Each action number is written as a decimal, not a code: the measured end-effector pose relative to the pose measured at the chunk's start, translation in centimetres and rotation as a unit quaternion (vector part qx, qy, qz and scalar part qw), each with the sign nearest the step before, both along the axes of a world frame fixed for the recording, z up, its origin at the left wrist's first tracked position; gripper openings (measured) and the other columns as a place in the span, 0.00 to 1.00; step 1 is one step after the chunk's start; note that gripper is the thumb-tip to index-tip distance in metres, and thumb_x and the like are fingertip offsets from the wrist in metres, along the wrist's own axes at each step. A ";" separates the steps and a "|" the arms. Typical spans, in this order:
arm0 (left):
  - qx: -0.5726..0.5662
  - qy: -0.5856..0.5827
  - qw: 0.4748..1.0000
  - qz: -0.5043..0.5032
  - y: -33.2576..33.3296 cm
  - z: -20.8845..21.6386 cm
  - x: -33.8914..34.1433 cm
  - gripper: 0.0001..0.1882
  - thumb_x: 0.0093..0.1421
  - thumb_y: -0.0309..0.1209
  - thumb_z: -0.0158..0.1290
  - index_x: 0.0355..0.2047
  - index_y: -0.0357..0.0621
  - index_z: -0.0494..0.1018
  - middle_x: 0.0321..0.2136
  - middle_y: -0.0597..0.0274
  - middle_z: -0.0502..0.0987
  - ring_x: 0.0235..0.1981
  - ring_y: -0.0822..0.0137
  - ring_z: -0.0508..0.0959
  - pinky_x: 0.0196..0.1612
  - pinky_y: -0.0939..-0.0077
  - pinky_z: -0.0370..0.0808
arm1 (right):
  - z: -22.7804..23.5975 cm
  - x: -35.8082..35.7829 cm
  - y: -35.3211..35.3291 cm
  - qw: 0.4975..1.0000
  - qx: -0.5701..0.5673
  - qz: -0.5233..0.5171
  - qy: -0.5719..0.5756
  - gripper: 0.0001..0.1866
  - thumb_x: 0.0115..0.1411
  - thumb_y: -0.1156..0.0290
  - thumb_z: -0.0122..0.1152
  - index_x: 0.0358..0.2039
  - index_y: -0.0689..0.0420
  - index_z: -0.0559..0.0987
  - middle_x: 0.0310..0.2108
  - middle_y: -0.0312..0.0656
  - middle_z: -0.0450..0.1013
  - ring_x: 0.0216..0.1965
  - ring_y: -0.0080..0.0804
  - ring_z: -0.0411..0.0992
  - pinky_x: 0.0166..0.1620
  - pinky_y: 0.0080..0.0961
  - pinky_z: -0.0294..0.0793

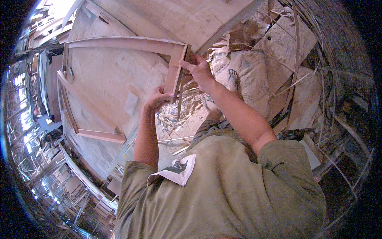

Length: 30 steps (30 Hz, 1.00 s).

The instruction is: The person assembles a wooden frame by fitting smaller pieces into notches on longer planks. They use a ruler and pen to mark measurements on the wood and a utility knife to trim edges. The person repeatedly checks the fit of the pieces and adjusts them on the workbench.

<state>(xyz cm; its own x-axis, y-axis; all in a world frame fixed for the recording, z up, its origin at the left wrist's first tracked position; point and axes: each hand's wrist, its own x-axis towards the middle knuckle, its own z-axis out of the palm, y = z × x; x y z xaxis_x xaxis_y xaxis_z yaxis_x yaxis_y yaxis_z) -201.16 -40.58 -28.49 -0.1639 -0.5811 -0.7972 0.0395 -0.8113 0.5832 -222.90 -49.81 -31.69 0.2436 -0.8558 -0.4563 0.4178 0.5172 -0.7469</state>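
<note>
A wooden frame [119, 42] rests on a large plywood sheet, its long board running left from a short end board. My left hand [156, 99] grips the near end of that end board [172, 77], thumb on top. Further away, my right hand [199, 71] pinches the frame's outer edge near the far corner, where a thin darker strip [184, 65] runs along the end. The fingers beneath the wood are partly hidden. A second set of joined boards [101, 136] lies nearer on the left of the sheet.
The plywood sheet [107, 79] spreads under the frames, with another wooden panel [191, 18] beyond. Wood scraps and shavings [175, 123] litter the ground before my sandaled feet [232, 77]. Loose boards [286, 44] and thin strips lie at right; stacked wood [75, 185] fills the left.
</note>
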 end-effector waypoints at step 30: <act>0.009 0.026 1.000 0.012 0.7 -1.3 0.7 0.38 0.43 0.36 0.75 0.53 0.37 0.71 0.36 0.62 0.80 0.33 0.68 0.81 0.36 0.74 0.78 | 0.0 0.3 -0.5 0.998 0.026 0.032 0.057 0.28 0.52 0.61 0.78 0.49 0.59 0.78 0.45 0.40 0.78 0.42 0.30 0.77 0.47 0.31 0.79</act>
<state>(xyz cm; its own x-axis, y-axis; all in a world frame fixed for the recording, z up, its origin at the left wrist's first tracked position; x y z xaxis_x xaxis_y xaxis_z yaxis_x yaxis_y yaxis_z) -200.42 -39.85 -29.80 -0.1912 -0.5711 -0.7983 0.0900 -0.8200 0.5652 -222.56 -50.30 -31.70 0.2419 -0.8143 -0.5277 0.2962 0.5799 -0.7590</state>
